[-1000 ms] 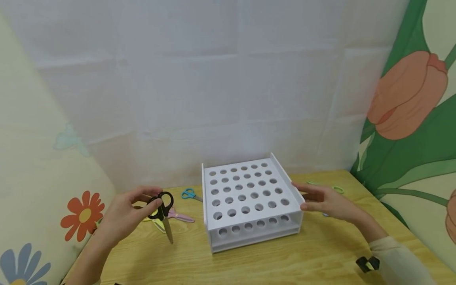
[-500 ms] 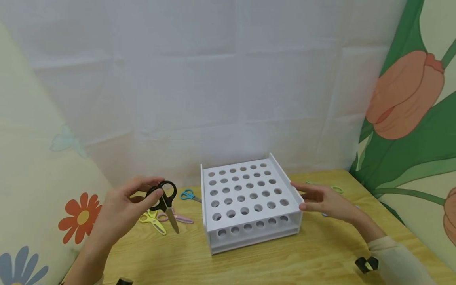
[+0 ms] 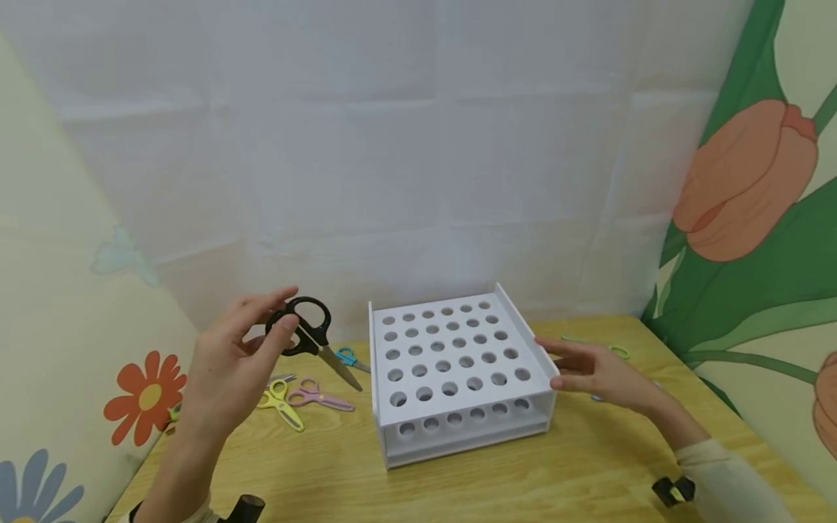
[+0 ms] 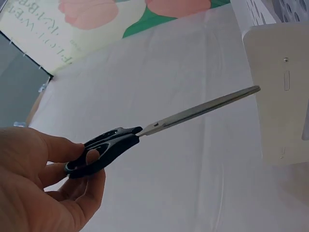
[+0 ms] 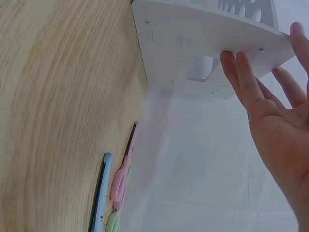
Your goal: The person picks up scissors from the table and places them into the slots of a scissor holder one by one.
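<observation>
Black-handled scissors (image 3: 320, 339) hang in the air left of the white rack, their blades together and slanting down to the right. My left hand (image 3: 225, 363) pinches them by the handle loops between thumb and fingers. The white rack (image 3: 451, 354), two-tiered with rows of round holes, stands on the table. Against its right side panel rests my right hand (image 3: 601, 374). In the right wrist view its fingers (image 5: 248, 79) are fairly straight and touch the panel near a cut-out. Its thumb lies by the panel's front upper corner in the head view.
Yellow scissors (image 3: 282, 410) and pink scissors (image 3: 320, 397) lie on the table (image 3: 471, 487) beneath the left hand. Blue-handled scissors (image 3: 346, 356) lie by the rack's left side. Beyond its right side are a blue tool (image 5: 101, 193), pink scissors (image 5: 120, 181) and a green handle (image 5: 114, 221).
My left hand has risen with the black scissors, and the blades have swung from pointing nearly down to pointing toward the rack. The right hand and rack have stayed in place.
</observation>
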A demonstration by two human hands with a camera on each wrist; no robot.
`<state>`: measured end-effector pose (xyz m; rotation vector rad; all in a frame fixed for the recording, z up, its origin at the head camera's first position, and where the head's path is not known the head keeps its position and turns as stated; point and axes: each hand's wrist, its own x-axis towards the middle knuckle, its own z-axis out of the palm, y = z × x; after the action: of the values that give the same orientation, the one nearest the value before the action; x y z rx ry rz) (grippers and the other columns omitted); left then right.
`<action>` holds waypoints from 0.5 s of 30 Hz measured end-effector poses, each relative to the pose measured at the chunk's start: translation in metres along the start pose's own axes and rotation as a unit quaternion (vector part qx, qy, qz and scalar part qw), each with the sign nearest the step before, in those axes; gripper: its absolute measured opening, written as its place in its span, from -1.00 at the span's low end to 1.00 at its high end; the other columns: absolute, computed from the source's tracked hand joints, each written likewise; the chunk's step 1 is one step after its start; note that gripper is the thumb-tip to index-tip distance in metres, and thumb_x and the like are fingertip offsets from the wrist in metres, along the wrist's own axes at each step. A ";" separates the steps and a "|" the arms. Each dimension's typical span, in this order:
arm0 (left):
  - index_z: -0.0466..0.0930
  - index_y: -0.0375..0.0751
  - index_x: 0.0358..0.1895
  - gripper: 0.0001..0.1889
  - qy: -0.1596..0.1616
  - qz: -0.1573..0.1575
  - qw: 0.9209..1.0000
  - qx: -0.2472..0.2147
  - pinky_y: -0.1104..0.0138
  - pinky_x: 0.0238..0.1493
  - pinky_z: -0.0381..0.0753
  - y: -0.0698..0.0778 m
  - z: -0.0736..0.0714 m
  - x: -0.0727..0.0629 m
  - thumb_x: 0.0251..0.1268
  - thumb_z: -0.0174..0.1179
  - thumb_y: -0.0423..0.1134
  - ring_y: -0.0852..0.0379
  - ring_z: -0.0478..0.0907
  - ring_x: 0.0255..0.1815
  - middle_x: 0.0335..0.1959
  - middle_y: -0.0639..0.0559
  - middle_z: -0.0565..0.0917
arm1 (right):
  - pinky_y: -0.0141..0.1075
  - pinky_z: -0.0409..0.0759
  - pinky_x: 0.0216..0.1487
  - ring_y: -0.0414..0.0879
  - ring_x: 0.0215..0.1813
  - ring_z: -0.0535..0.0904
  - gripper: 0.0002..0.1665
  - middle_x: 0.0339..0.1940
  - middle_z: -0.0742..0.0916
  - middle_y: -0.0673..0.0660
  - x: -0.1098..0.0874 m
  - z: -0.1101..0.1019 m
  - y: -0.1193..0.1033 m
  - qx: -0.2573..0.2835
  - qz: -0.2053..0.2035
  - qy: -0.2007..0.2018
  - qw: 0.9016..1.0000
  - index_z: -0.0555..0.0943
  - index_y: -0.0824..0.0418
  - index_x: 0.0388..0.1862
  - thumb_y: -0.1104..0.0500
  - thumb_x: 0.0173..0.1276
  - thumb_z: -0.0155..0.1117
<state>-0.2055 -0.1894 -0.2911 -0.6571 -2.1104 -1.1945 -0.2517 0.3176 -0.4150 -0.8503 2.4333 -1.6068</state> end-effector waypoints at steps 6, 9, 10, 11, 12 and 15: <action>0.62 -0.15 0.29 -0.60 0.028 -0.004 0.999 -0.021 0.47 -0.08 0.61 0.001 0.002 0.001 0.48 0.14 -0.49 0.13 0.54 0.00 0.02 0.02 0.52 | -0.15 0.58 0.16 0.32 0.36 0.44 -0.25 0.52 0.39 0.28 -0.002 0.000 0.000 0.004 -0.002 0.001 1.000 0.32 0.17 0.58 0.30 0.46 0.32; 0.63 -0.14 0.28 -0.62 0.048 -0.019 0.998 -0.020 0.49 -0.08 0.60 0.001 0.004 0.003 0.49 0.15 -0.45 0.12 0.49 0.00 0.02 0.03 0.52 | -0.15 0.58 0.16 0.32 0.36 0.44 -0.25 0.52 0.40 0.27 -0.002 0.001 -0.001 0.004 0.001 0.005 1.000 0.33 0.16 0.57 0.30 0.45 0.33; 0.64 -0.13 0.28 -0.63 0.055 -0.023 0.998 -0.023 0.49 -0.08 0.60 0.001 0.005 0.004 0.49 0.16 -0.44 0.12 0.49 -0.01 0.01 0.03 0.52 | -0.15 0.58 0.15 0.32 0.36 0.44 -0.25 0.51 0.40 0.27 -0.002 0.001 -0.002 0.005 0.001 0.006 1.000 0.33 0.16 0.57 0.29 0.45 0.33; 0.64 -0.12 0.27 -0.63 0.060 -0.025 0.997 -0.030 0.47 -0.08 0.61 0.001 0.007 0.006 0.49 0.16 -0.44 0.10 0.49 -0.01 0.00 0.03 0.52 | -0.16 0.58 0.16 0.32 0.36 0.44 -0.25 0.51 0.40 0.27 -0.002 0.001 -0.002 0.004 0.001 0.007 1.000 0.33 0.16 0.57 0.29 0.45 0.34; 0.65 -0.12 0.27 -0.64 0.064 -0.023 0.997 -0.036 0.46 -0.09 0.62 0.001 0.008 0.007 0.49 0.17 -0.43 0.10 0.49 -0.02 -0.01 0.02 0.52 | -0.16 0.58 0.16 0.32 0.36 0.44 -0.25 0.51 0.40 0.27 -0.001 0.001 -0.002 0.004 0.002 0.007 1.000 0.34 0.16 0.57 0.29 0.45 0.34; 0.65 -0.14 0.26 -0.63 0.070 -0.009 0.996 -0.059 0.40 -0.13 0.65 -0.001 0.016 0.012 0.47 0.18 -0.45 0.07 0.53 -0.04 -0.05 -0.03 0.52 | -0.17 0.58 0.16 0.33 0.36 0.44 -0.25 0.51 0.40 0.28 0.000 0.002 -0.001 0.001 -0.002 0.005 1.000 0.33 0.16 0.58 0.28 0.46 0.33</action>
<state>-0.2191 -0.1748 -0.2891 -0.5897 -1.9443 -1.3442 -0.2504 0.3161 -0.4147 -0.8500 2.4379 -1.6171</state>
